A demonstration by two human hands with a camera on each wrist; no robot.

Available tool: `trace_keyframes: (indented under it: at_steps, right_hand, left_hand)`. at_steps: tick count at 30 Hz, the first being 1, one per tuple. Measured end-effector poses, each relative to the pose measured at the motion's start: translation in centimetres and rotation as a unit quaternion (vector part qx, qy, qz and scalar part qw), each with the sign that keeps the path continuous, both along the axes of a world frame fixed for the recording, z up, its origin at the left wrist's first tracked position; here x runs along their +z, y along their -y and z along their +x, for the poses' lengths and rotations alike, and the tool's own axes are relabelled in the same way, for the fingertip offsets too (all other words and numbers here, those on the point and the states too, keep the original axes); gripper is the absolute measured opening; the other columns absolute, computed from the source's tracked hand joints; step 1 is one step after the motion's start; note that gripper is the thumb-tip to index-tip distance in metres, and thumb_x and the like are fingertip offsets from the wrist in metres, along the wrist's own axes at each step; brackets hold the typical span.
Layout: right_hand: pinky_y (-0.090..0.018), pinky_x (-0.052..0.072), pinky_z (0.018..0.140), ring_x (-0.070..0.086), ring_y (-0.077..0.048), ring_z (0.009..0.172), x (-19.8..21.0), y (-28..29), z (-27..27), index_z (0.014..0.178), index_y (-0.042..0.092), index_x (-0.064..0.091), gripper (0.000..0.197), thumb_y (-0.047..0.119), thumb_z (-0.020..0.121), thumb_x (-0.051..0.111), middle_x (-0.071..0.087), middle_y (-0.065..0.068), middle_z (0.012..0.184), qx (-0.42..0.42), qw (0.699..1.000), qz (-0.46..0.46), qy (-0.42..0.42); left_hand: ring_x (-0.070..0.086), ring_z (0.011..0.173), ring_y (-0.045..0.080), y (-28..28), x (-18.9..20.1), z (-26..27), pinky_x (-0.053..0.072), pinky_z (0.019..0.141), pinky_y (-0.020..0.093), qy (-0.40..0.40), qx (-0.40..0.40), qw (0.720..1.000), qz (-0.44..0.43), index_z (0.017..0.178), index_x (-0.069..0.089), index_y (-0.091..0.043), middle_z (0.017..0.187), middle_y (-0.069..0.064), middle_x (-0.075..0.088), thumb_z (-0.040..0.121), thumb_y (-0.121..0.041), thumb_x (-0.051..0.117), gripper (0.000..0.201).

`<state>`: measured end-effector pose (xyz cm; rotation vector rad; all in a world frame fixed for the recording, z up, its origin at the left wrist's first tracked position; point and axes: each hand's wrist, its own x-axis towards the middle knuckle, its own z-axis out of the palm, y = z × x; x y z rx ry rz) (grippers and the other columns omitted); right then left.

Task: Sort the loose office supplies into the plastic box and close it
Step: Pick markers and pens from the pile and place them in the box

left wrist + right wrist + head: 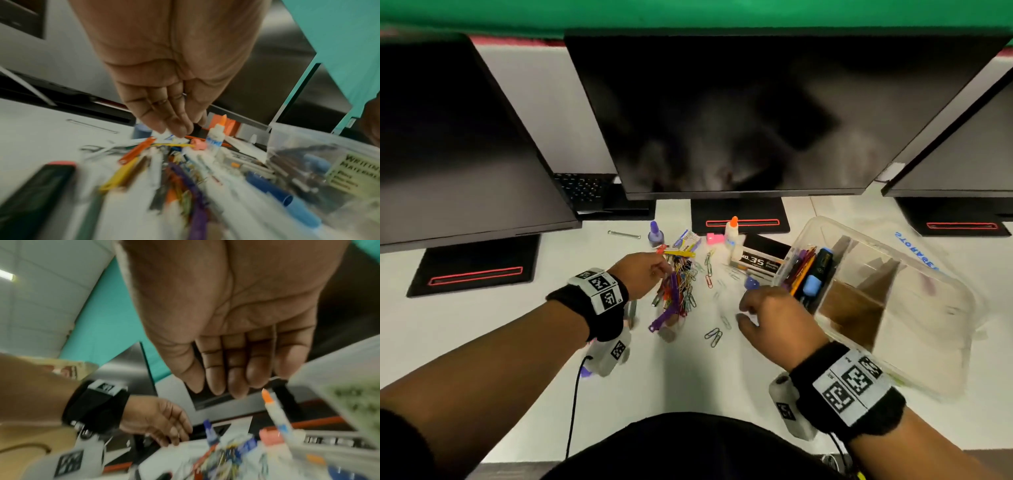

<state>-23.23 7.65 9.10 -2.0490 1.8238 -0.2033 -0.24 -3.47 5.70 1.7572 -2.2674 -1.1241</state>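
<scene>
A clear plastic box (941,308) with dividers stands open at the right; pens and markers (808,274) fill its left compartment. A pile of coloured clips and paper clips (678,287) lies mid-desk. My left hand (654,269) hovers over the pile's far end, fingers straight and together (180,129), nothing plainly held. My right hand (744,310) hangs beside the box's near-left corner, fingers relaxed (226,386), palm empty as far as I can see. A blue marker (751,282) lies just beyond its fingers.
A glue bottle (731,233), a purple bottle (655,234), a pink sharpener (714,238), a black staple box (760,260) and a small blue box (688,240) sit behind the pile. Loose paper clips (714,337) dot the desk. Three monitors stand close behind.
</scene>
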Motion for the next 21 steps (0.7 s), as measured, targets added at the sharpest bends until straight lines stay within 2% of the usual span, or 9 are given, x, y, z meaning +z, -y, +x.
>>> trace_keyframes:
  at_steps: [3,6,8,11,12,14,17,19,21]
  right_hand:
    - [-0.031,0.047,0.091,0.057,-0.024,0.107,-3.4,0.5,3.1,0.108,0.019,0.065,0.025,0.026,0.088,0.051,0.064,-0.004,0.108,0.065,0.995,0.069,0.004]
    - [-0.030,0.043,0.098,0.050,-0.023,0.118,-6.3,1.2,5.4,0.122,0.024,0.058,0.035,0.021,0.090,0.045,0.057,-0.001,0.123,0.111,0.988,0.110,-0.007]
    - [-0.032,0.044,0.097,0.048,-0.026,0.117,-7.5,1.9,6.6,0.129,0.028,0.053,0.042,0.016,0.090,0.043,0.053,0.000,0.129,0.141,0.984,0.113,-0.013]
    - [-0.037,0.044,0.095,0.045,-0.031,0.116,-8.5,3.2,8.0,0.135,0.030,0.043,0.049,0.015,0.089,0.042,0.039,-0.001,0.142,0.178,0.978,0.103,-0.034]
    - [-0.038,0.043,0.095,0.043,-0.032,0.117,-8.7,3.5,8.5,0.138,0.031,0.039,0.051,0.017,0.089,0.043,0.032,-0.002,0.148,0.182,0.976,0.107,-0.048]
    - [-0.040,0.042,0.097,0.038,-0.032,0.117,-8.8,3.9,8.9,0.141,0.033,0.034,0.052,0.022,0.091,0.044,0.020,-0.004,0.154,0.191,0.972,0.108,-0.084]
    - [-0.040,0.042,0.098,0.036,-0.032,0.120,-8.9,4.2,8.8,0.138,0.032,0.039,0.052,0.018,0.088,0.045,0.015,-0.003,0.155,0.173,0.970,0.128,-0.112]
    - [-0.039,0.043,0.097,0.036,-0.032,0.121,-8.7,4.3,8.2,0.135,0.028,0.044,0.049,0.017,0.087,0.047,0.020,-0.002,0.153,0.122,0.976,0.143,-0.111]
    - [-0.038,0.044,0.096,0.038,-0.031,0.121,-8.5,4.3,7.5,0.128,0.021,0.051,0.043,0.016,0.086,0.048,0.028,-0.003,0.148,0.067,0.978,0.153,-0.124]
  left_hand:
    - [0.062,0.101,0.021,-0.4,-1.6,2.8,0.045,0.087,0.022,0.046,-0.024,0.999,0.011,0.108,0.066,-0.010,0.108,0.004,0.068,0.086,0.003,0.045,0.033]
    - [0.061,0.105,0.020,-1.0,-2.8,4.5,0.039,0.082,0.016,0.080,-0.043,0.995,0.043,0.112,0.065,-0.012,0.114,0.005,0.067,0.084,0.003,0.047,0.037]
    - [0.059,0.101,0.018,-1.6,-3.3,4.7,0.037,0.080,0.015,0.094,-0.058,0.993,0.050,0.115,0.063,-0.014,0.114,0.005,0.066,0.085,0.001,0.048,0.037]
    - [0.060,0.106,0.022,-2.0,-4.2,4.5,0.037,0.077,0.016,0.112,-0.082,0.988,0.060,0.119,0.061,-0.016,0.114,0.007,0.065,0.086,-0.001,0.049,0.038]
    - [0.060,0.108,0.023,-2.1,-4.5,4.6,0.039,0.078,0.017,0.112,-0.088,0.988,0.066,0.120,0.060,-0.015,0.115,0.008,0.064,0.085,0.000,0.049,0.040]
    - [0.057,0.113,0.024,-2.1,-4.8,4.4,0.042,0.087,0.023,0.112,-0.102,0.986,0.062,0.125,0.057,-0.017,0.122,0.008,0.061,0.085,0.000,0.049,0.044]
    - [0.050,0.123,0.022,-2.2,-5.2,4.0,0.037,0.103,0.025,0.102,-0.124,0.987,0.031,0.133,0.050,-0.024,0.131,0.006,0.052,0.088,0.000,0.045,0.051]
    - [0.048,0.124,0.023,-2.1,-5.4,3.5,0.037,0.108,0.030,0.104,-0.146,0.984,0.012,0.134,0.047,-0.029,0.130,0.006,0.050,0.089,0.000,0.043,0.054]
    - [0.047,0.125,0.024,-1.9,-5.6,3.2,0.038,0.108,0.035,0.104,-0.148,0.983,-0.011,0.134,0.047,-0.027,0.130,0.005,0.049,0.088,0.001,0.043,0.054]
